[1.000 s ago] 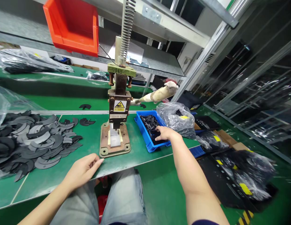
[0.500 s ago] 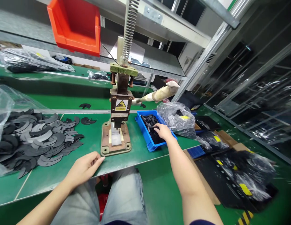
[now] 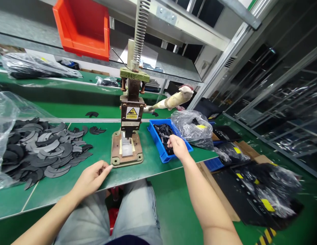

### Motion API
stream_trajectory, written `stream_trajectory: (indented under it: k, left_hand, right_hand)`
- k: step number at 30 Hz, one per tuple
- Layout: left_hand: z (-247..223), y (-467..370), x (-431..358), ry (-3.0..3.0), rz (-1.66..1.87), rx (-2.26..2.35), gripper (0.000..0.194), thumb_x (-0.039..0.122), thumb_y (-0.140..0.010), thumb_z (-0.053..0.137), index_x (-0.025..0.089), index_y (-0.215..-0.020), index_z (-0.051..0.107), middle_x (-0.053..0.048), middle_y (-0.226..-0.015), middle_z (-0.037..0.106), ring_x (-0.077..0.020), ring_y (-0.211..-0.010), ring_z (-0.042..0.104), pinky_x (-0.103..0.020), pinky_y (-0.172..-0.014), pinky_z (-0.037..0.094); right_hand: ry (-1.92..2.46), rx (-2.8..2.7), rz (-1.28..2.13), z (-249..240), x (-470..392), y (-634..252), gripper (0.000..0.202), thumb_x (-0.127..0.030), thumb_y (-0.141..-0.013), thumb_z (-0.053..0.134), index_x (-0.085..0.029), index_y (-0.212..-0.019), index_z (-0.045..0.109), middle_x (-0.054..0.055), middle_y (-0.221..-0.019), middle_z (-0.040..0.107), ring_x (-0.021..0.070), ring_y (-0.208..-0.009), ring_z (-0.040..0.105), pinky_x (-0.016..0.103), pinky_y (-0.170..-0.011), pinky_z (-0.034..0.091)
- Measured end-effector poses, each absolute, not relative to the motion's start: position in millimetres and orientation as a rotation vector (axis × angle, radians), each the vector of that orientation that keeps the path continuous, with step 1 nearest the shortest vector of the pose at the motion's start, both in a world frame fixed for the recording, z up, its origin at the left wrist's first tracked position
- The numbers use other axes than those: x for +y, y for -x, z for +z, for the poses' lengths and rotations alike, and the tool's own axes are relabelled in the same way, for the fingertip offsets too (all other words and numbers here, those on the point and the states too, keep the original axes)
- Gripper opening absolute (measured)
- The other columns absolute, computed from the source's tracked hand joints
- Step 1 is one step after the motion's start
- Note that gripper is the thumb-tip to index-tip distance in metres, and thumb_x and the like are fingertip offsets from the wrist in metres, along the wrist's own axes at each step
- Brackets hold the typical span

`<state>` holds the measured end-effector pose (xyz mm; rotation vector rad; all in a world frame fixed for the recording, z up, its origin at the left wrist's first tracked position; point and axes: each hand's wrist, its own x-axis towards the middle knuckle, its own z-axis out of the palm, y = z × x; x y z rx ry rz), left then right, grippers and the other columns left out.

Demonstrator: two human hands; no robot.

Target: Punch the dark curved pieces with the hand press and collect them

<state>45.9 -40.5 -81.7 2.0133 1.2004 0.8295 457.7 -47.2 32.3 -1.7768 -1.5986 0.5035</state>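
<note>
My right hand (image 3: 178,147) is over the blue bin (image 3: 162,158), thumb and fingers pinched at the small black parts (image 3: 162,131) heaped in it. A thin greyish strip shows at its fingertips; its exact kind is too small to tell. My left hand (image 3: 93,177) rests on the bench's front edge with fingers curled in and thumb laid forward, and no object shows in it. Just beyond it stands a hand press (image 3: 132,114) with a warning label, its wrapped lever (image 3: 176,100) pointing right. A pale, translucent block (image 3: 127,149) lies on the press base, under the ram.
Flat, curved dark grey pieces (image 3: 49,149) lie piled on the left, partly under clear plastic. A bagged bundle (image 3: 191,127) sits behind the bin. An orange-red bin (image 3: 83,30) hangs above at the shelf. Boxes with bagged parts (image 3: 265,190) stand at the right.
My right hand has lifted slightly from the black parts, a thin strip now showing at its fingertips. My left hand stays by the press base, its fingers still curled.
</note>
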Motion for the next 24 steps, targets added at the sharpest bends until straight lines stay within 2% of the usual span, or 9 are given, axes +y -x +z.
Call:
stream_trajectory:
  k: [2,4,6,8,10,14,24]
  left_hand:
    - [-64.0,-54.7,-46.7,-1.989,0.924,1.152,0.029,0.048,-0.101,0.059,0.022,-0.091,0.066,0.0,-0.077,0.062,-0.0162,-0.071,0.057,-0.027,-0.068,0.048]
    - [-41.0,-67.4,-54.9,-1.996,1.01,1.009,0.023,0.042,-0.1,0.062,0.021,-0.109,0.069,-0.003,-0.092,0.068,-0.0174,-0.082,0.063,-0.029,-0.078,0.052]
    - [-19.8,-81.2,-62.4,-2.026,1.041,0.879,0.031,0.037,-0.099,0.065,0.022,-0.126,0.067,-0.006,-0.105,0.07,-0.0179,-0.087,0.065,-0.031,-0.084,0.054]
    - [-6.3,-91.8,-68.0,-2.058,1.023,0.771,0.04,0.034,-0.099,0.067,0.023,-0.137,0.064,-0.007,-0.109,0.071,-0.0172,-0.085,0.066,-0.031,-0.082,0.055]
    - [-1.5,-96.6,-72.6,-2.069,1.026,0.718,0.039,0.03,-0.099,0.068,0.024,-0.137,0.066,-0.008,-0.11,0.072,-0.0171,-0.086,0.068,-0.03,-0.08,0.055]
    - [-6.3,-92.2,-80.8,-2.041,1.088,0.733,0.022,0.025,-0.1,0.067,0.023,-0.12,0.074,-0.008,-0.106,0.077,-0.0179,-0.09,0.07,-0.03,-0.082,0.056]
    - [-12.4,-84.1,-85.9,-2.001,1.1,0.767,0.019,0.027,-0.099,0.068,0.023,-0.115,0.076,-0.007,-0.101,0.078,-0.0166,-0.081,0.07,-0.029,-0.073,0.057]
  right_hand:
    - [1.647,-1.598,0.68,28.1,-61.5,-425.3,0.07,-0.072,-0.101,0.024,-0.021,-0.067,0.057,0.004,-0.067,0.067,0.0136,-0.064,0.06,0.029,-0.07,0.051]
    - [1.516,-1.605,0.879,20.3,-74.1,-390.4,0.074,-0.075,-0.1,0.021,-0.022,-0.059,0.05,0.002,-0.057,0.06,0.0129,-0.058,0.058,0.028,-0.064,0.048]
    - [1.394,-1.611,1.057,11.9,-84.1,-358.4,0.073,-0.075,-0.1,0.021,-0.022,-0.056,0.046,0.0,-0.051,0.053,0.0125,-0.055,0.058,0.028,-0.062,0.047]
    - [1.293,-1.616,1.189,5.4,-91.2,-333.5,0.072,-0.074,-0.101,0.025,-0.022,-0.055,0.044,-0.001,-0.049,0.049,0.0122,-0.054,0.059,0.028,-0.062,0.046]
    - [1.221,-1.621,1.265,1.0,-95.7,-317.0,0.07,-0.073,-0.101,0.031,-0.021,-0.055,0.045,-0.001,-0.051,0.05,0.0118,-0.055,0.059,0.028,-0.062,0.046]
    - [1.162,-1.614,1.309,-3.8,-99.6,-303.9,0.066,-0.071,-0.099,0.04,-0.021,-0.059,0.049,-0.001,-0.057,0.053,0.0119,-0.061,0.06,0.028,-0.065,0.046]
    - [1.195,-1.577,1.336,-9.2,-101.0,-297.6,0.066,-0.072,-0.1,0.034,-0.021,-0.061,0.049,0.0,-0.058,0.057,0.0119,-0.061,0.06,0.028,-0.067,0.045]
